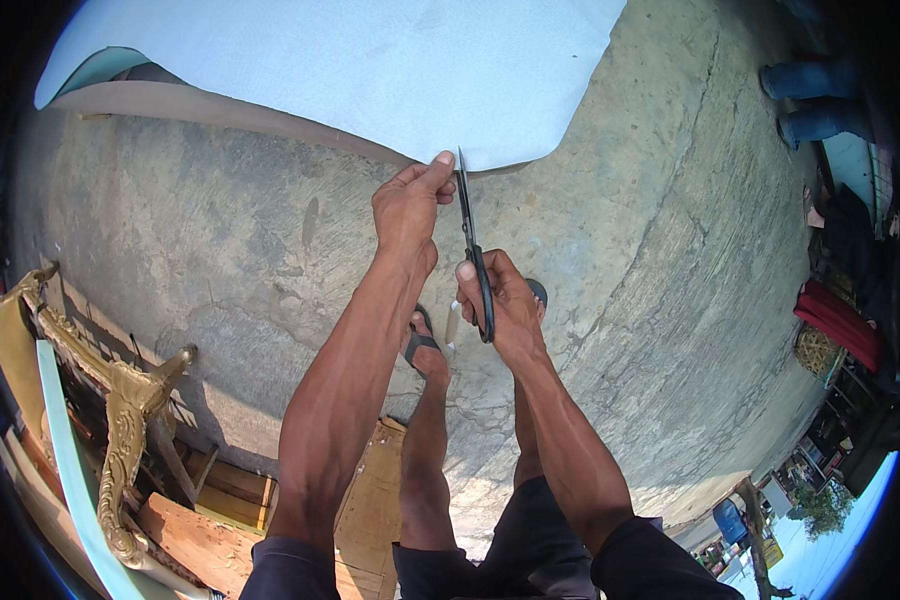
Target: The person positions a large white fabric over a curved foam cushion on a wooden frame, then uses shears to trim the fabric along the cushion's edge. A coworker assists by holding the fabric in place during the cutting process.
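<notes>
A large pale blue sheet (370, 70), fabric or leather-like, spreads across the top of the head view, its near edge curving toward me. My left hand (410, 205) pinches that edge between thumb and fingers. Just to its right, a pair of scissors (468, 215) with black handles points away from me, the blade tips at the sheet's edge. My right hand (505, 305) grips the scissors by their handle loops. The blades look nearly closed; whether they bite into the sheet is hard to make out.
Rough concrete floor (650, 250) lies beneath. At lower left stands a carved gold furniture frame (130, 400) beside wooden boards (195, 540). A person's jeans legs (820, 100) show at upper right. A dark red item (840, 325) lies at the right edge. My sandalled foot (422, 340) is below my arms.
</notes>
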`<action>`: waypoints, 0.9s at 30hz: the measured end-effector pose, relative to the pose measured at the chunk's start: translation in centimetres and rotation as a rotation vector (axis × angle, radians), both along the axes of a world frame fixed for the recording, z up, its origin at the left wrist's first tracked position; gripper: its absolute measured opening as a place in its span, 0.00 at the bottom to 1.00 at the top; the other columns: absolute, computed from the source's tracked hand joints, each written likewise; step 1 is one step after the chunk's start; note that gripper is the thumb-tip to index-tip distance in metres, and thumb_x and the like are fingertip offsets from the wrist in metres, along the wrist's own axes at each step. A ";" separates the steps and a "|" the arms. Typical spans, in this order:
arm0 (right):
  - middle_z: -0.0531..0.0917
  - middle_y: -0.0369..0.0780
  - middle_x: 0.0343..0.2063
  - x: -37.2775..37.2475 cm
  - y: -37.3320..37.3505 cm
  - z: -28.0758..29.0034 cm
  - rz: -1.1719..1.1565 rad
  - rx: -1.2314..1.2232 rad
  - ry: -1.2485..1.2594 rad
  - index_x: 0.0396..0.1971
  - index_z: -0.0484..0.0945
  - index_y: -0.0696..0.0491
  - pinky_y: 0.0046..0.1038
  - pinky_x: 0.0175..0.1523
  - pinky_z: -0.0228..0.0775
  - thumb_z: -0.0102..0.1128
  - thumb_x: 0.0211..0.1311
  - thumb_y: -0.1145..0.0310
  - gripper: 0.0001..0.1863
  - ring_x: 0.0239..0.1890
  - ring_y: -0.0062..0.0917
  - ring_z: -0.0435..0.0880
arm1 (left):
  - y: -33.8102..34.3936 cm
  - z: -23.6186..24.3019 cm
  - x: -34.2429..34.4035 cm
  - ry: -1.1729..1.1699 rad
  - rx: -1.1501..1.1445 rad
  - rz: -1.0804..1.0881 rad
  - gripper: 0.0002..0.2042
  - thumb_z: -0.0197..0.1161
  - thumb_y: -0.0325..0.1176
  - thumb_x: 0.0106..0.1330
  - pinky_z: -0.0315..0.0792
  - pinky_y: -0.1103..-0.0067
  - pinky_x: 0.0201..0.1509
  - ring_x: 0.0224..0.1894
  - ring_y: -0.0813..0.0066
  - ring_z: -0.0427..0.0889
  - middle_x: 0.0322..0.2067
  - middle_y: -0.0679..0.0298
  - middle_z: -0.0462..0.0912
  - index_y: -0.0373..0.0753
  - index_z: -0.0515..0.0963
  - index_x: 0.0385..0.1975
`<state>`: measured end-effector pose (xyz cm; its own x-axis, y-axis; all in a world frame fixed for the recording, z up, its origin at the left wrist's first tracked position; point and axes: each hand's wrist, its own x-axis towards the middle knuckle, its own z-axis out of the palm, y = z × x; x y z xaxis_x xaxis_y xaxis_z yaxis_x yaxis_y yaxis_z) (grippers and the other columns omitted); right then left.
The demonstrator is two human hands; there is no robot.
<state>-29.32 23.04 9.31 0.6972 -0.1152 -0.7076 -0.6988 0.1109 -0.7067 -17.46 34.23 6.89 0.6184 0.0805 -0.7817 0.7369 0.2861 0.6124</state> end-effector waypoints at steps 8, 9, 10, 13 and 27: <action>0.77 0.34 0.27 0.3 7.5 -0.3 -0.163 -0.137 0.011 0.43 0.70 0.55 0.19 0.24 0.62 0.64 0.72 0.45 0.27 0.22 0.11 0.71 | 1.6 0.0 0.8 0.069 -0.015 -0.162 0.16 0.77 0.51 0.61 0.63 0.72 0.49 0.39 0.78 0.77 0.31 0.71 0.81 0.46 0.82 0.30; 0.74 0.32 0.22 0.4 8.3 -0.4 -0.227 -0.147 -0.090 0.42 0.68 0.56 0.20 0.20 0.61 0.64 0.72 0.45 0.27 0.18 0.11 0.69 | 1.7 0.0 0.9 0.067 0.020 -0.177 0.17 0.77 0.52 0.60 0.63 0.74 0.45 0.37 0.78 0.78 0.29 0.70 0.83 0.45 0.83 0.29; 0.73 0.32 0.21 0.5 8.8 -0.6 -0.239 -0.150 -0.079 0.42 0.68 0.56 0.20 0.18 0.60 0.64 0.72 0.45 0.27 0.17 0.12 0.69 | 1.8 -0.1 1.0 0.063 0.057 -0.191 0.18 0.78 0.53 0.59 0.64 0.76 0.41 0.35 0.79 0.78 0.28 0.70 0.84 0.44 0.84 0.27; 0.70 0.31 0.16 0.5 9.9 -0.8 -0.270 -0.156 -0.050 0.41 0.67 0.56 0.22 0.14 0.58 0.64 0.72 0.45 0.27 0.12 0.12 0.67 | 2.3 -0.4 1.2 0.052 0.036 -0.232 0.19 0.78 0.54 0.57 0.64 0.75 0.42 0.36 0.78 0.79 0.29 0.69 0.85 0.43 0.85 0.29; 0.75 0.32 0.25 1.3 12.4 -0.5 -0.432 -0.137 0.054 0.38 0.71 0.57 0.23 0.27 0.64 0.66 0.71 0.45 0.27 0.24 0.14 0.72 | 2.8 -0.4 1.9 0.020 0.024 -0.292 0.18 0.79 0.49 0.58 0.67 0.71 0.60 0.36 0.73 0.79 0.28 0.65 0.85 0.38 0.87 0.29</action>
